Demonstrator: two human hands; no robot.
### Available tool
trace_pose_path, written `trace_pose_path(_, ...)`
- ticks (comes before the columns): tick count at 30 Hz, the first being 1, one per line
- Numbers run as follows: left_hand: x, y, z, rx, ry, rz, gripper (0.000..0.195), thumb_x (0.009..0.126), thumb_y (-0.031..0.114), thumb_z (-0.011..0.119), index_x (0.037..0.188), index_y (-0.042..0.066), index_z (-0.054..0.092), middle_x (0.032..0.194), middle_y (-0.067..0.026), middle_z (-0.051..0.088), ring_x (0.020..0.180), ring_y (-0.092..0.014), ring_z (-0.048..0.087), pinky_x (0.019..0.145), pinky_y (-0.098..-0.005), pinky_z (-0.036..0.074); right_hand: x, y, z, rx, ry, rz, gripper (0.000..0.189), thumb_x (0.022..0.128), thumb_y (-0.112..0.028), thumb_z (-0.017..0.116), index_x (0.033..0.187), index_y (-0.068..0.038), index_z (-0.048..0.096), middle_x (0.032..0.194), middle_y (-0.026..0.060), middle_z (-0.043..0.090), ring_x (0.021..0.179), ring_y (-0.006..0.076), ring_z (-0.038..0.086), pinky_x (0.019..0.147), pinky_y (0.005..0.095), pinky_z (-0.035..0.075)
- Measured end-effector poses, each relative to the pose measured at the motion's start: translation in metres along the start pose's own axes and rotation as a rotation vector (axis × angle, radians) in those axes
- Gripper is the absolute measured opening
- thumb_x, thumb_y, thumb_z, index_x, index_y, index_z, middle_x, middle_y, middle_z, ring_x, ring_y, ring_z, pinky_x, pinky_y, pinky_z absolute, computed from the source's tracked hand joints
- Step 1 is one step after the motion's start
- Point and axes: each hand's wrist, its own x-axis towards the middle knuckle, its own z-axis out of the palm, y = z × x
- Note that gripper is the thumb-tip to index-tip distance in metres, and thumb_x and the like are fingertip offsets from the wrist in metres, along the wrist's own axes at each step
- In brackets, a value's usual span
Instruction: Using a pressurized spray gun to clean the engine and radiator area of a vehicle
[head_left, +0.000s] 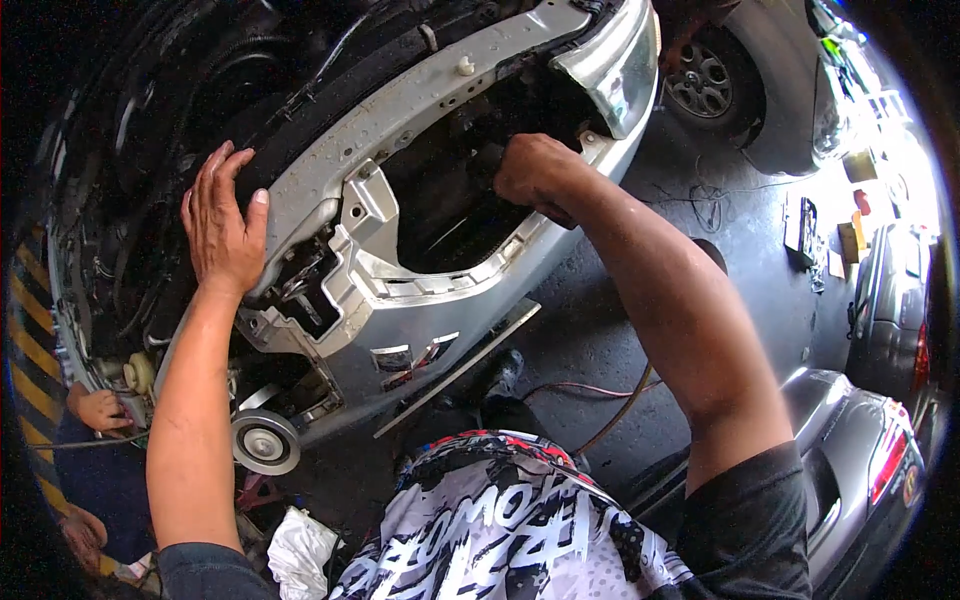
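Observation:
Before me is the front end of a silver car (457, 322), with a lamp-shaped opening (442, 202) in its body. My left hand (225, 217) lies spread at the inner edge of the metal upper crossmember (315, 157), holding nothing. Over the opening's right part, my right hand (536, 172) is closed around a dark tool (487, 161). Its front end points into the dark opening, and a bit of it shows below my fist. What its tip touches is hidden. A clear lamp (619, 75) sits at the far corner of the body.
A bystander's hand (101, 411) is at the car's left side. A round pulley-like disc (265, 442) sits low at the front. Hoses (615, 420) cross the floor at my right. Another silver car (840, 442) stands close behind my right arm. A tool case (802, 232) lies farther off.

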Motion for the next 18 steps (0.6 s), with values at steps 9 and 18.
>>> trace_pose_path(9, 0.000, -0.003, 0.000, 0.013, -0.002, 0.009, 0.049, 0.106, 0.034, 0.053, 0.152, 0.020, 0.049, 0.162, -0.0091, 0.046, 0.150, -0.032, 0.041, 0.123, -0.0504, 0.027, -0.031, -0.004, 0.035, 0.049, 0.066, -0.110, 0.031, 0.083, -0.024, 0.064, 0.102, -0.005, 0.080, 0.106, 0.0168, 0.079, 0.104, 0.0350, 0.076, 0.090, 0.0448, 0.062)
trace_pose_path(18, -0.001, -0.005, 0.002, -0.028, -0.022, 0.006, 0.049, 0.106, 0.038, 0.051, 0.152, 0.019, 0.049, 0.163, -0.0072, 0.046, 0.151, -0.032, 0.040, 0.123, -0.0541, 0.025, -0.063, -0.001, 0.064, 0.264, 0.022, -0.217, 0.031, 0.087, -0.022, 0.063, 0.091, 0.005, 0.077, 0.090, 0.0258, 0.075, 0.093, 0.0388, 0.076, 0.083, 0.0465, 0.061)
